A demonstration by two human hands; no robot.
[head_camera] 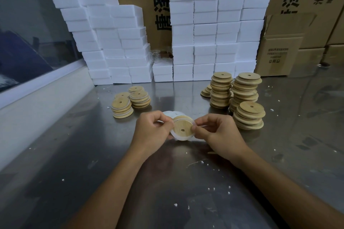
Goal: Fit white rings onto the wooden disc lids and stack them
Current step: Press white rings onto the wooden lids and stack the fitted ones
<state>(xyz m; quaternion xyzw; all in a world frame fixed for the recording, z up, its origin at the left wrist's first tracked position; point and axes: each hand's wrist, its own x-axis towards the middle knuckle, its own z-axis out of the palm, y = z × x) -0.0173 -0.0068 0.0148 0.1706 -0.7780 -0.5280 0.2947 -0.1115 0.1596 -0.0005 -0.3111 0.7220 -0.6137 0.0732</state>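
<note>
Wooden disc lids stand in tall stacks [242, 96] toward the counter's [74, 154] far right, shorter ringed stacks [130, 102] toward its far left. Mid-counter, the left hand [151, 132] and right hand [218, 135] both pinch one lid [182, 128] (tilted toward me), a white ring [175, 135] stretched partway round its rim.

Stainless-steel worktop [74, 163] strewn with white crumbs [175, 204], white foam blocks [214, 29] stacked in columns along its far edge, printed cardboard boxes [290, 46] behind them and at the far right corner, clear glassware [158, 55] between the columns.
</note>
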